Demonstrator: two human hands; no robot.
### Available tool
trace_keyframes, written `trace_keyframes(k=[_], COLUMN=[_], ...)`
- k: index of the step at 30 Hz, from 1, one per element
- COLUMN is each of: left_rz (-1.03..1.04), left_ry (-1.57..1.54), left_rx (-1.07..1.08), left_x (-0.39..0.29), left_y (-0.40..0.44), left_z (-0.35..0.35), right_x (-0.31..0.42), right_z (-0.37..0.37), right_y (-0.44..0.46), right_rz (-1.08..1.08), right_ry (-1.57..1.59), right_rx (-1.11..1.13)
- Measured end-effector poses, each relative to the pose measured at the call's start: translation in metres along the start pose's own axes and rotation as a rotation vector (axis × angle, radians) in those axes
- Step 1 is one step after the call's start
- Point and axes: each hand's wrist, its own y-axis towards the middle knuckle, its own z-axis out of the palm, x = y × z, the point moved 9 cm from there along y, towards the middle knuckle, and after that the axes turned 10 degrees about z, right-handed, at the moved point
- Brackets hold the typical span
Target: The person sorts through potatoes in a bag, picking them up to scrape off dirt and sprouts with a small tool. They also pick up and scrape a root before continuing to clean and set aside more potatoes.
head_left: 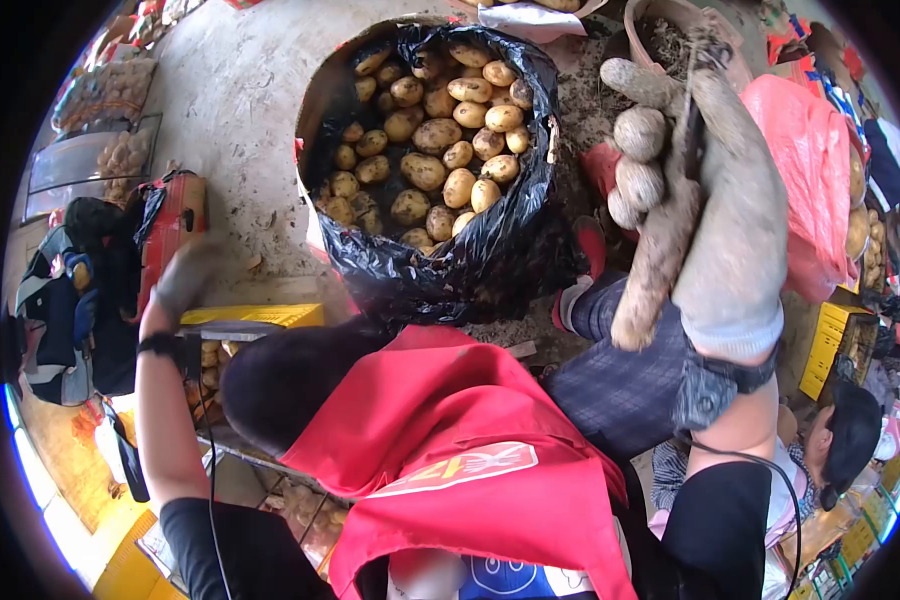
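Note:
My right hand (735,220), in a dirty pale knitted glove, is raised close to the camera at the right, beside the black-lined round container (540,210). Its fingers are curled in, and a dark narrow strip shows along them; what they hold is not clear. Many yellow potatoes (423,171), some soil-stained, lie inside the container. At the left, my gloved left hand (183,278) is smeared by motion above the end of a yellow crate (255,316). Its fingers and anything in them cannot be made out.
A red box (173,225) and dark clothing (90,285) are at the left. Netted bags of produce (105,95) lie at the upper left. On the right are a pink bag (800,180), a yellow crate (825,345) and a person in a dark cap (850,430).

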Motion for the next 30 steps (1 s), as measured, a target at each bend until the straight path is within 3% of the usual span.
trace_keyframes(k=[1, 3, 6, 9, 11, 13, 15, 21, 23, 25, 26, 27, 28, 29, 30], left_rz=[-0.205, 0.097, 0.169, 0.447, 0.554, 0.703, 0.684, 1.058, 1.008, 0.772, 0.701, 0.699, 0.613, 0.523, 0.302], left_ry=[-0.297, -0.218, -0.302, 0.301, 0.579, 0.786, 0.824, 0.915, 0.908, 0.800, 0.627, 0.638, 0.313, -0.008, -0.254], left_rx=[-0.136, 0.051, 0.244, 0.503, 0.745, 0.633, 0.571, 0.503, 0.559, 0.626, 0.505, 0.496, 0.401, 0.296, 0.373], left_x=[-0.097, -0.154, -0.267, -0.317, -0.328, -0.337, -0.327, -0.325, -0.336, -0.327, -0.326, -0.322, -0.323, -0.329, -0.324], left_y=[0.038, 0.139, 0.232, 0.288, 0.298, 0.302, 0.314, 0.313, 0.312, 0.317, 0.315, 0.306, 0.300, 0.293, 0.284], left_z=[0.009, 0.034, 0.123, 0.236, 0.307, 0.342, 0.363, 0.377, 0.358, 0.332, 0.311, 0.298, 0.272, 0.244, 0.234], right_x=[0.000, 0.000, 0.001, -0.007, -0.003, -0.002, 0.008, 0.011, 0.010, 0.006, 0.011, 0.006, -0.002, -0.002, -0.003], right_z=[0.002, 0.001, -0.009, -0.026, -0.027, -0.037, -0.050, -0.045, -0.051, -0.050, -0.043, -0.036, -0.029, -0.025, -0.024], right_y=[0.002, 0.005, 0.013, 0.032, 0.042, 0.049, 0.051, 0.059, 0.057, 0.057, 0.057, 0.056, 0.052, 0.048, 0.045], right_rz=[0.018, 0.074, 0.204, 0.217, 0.245, 0.274, 0.146, 0.149, 0.139, 0.178, 0.170, 0.303, 0.438, 0.429, 0.410], right_ry=[0.018, -0.014, 0.053, 0.261, 0.181, 0.106, 0.000, 0.009, 0.008, 0.086, 0.088, 0.149, 0.208, 0.258, 0.251], right_rx=[0.018, -0.025, -0.171, -0.202, -0.126, -0.050, 0.049, 0.001, -0.052, 0.086, 0.092, 0.064, 0.039, 0.056, 0.019])
